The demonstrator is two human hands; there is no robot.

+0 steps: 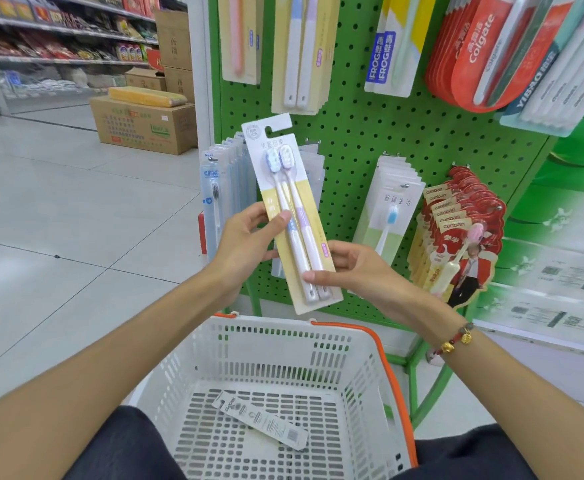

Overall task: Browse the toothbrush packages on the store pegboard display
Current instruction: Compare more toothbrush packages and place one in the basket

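A person holds a twin pack (292, 216) of toothbrushes up in front of the green pegboard (360, 133), tilted so its hook end leans left and its lower end points down toward the right. The left hand (245, 242) grips the pack's left edge about midway, thumb laid across the front over the brush handles and the other fingers curled behind the card. The right hand (353, 268) pinches the lower right part, thumb pressed on the front near the ends of the handles and the fingers wrapped behind. The pack carries two brushes side by side, one with a blue band and one with a purple band, on a white and yellow card. A bracelet (455, 337) of beads sits on the right wrist. Behind the pack, rows of other packs hang on pegs: grey ones (223, 181) to the left, pale green ones (387, 209) to the right, and red canban packs (457, 230) further right. Higher up hang Frog packs (387, 46) and red Colgate packs (470, 53). Below the hands stands a white basket (283, 344) with orange handles, and on its floor lies a narrow box (261, 420), slanted. To the left, cartons (141, 123) sit on the tiled floor, with stocked shelves (58, 39) behind them.
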